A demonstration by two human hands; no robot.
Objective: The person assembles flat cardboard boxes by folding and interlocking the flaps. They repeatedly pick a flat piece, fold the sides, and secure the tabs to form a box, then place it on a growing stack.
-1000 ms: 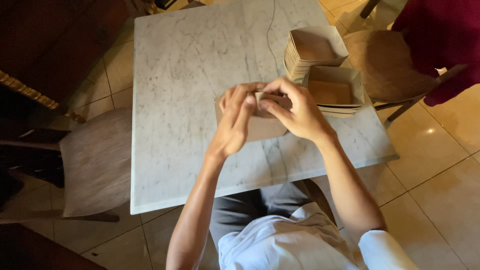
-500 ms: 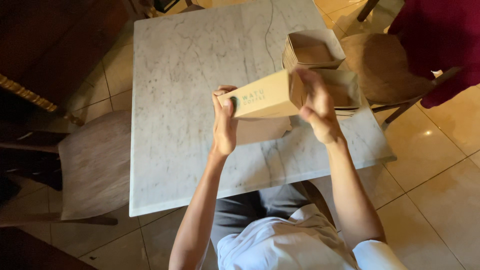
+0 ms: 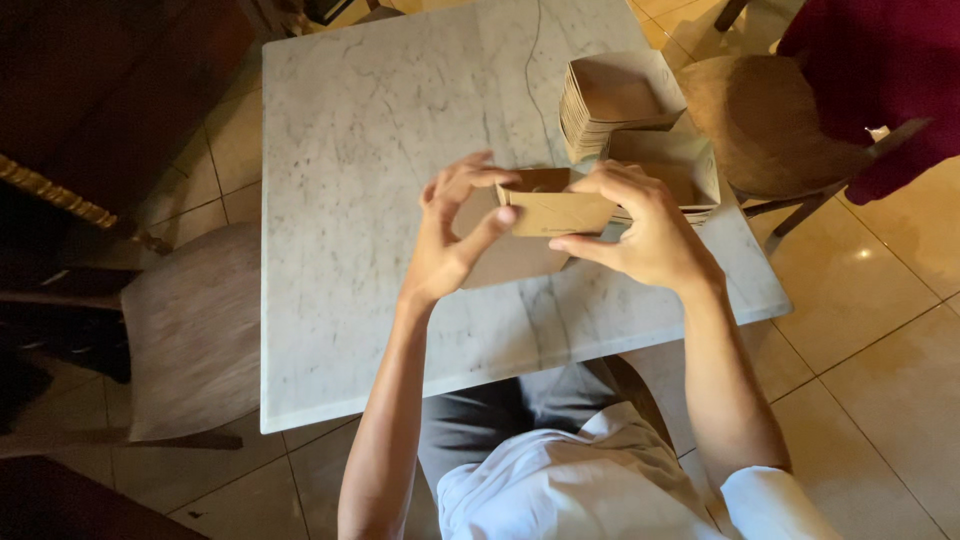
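Observation:
I hold a brown cardboard box (image 3: 556, 208) above the white marble table (image 3: 370, 150), its open side up. My left hand (image 3: 448, 238) grips its left end, thumb against the front wall and fingers over the rim. On its right end sits my right hand (image 3: 640, 225), fingers curled over the top edge. A flat brown cardboard piece (image 3: 512, 258) lies on the table just under the box.
A stack of folded brown boxes (image 3: 612, 100) stands at the table's far right, with an open box (image 3: 685, 170) in front of it. A wooden chair (image 3: 190, 330) is at the left, another chair (image 3: 770, 120) with a dark red cloth (image 3: 880, 70) at the right. The floor is tiled.
The box was raised and turned on its side half a second ago; now it is lower, open side up, with both hands back close together at its ends.

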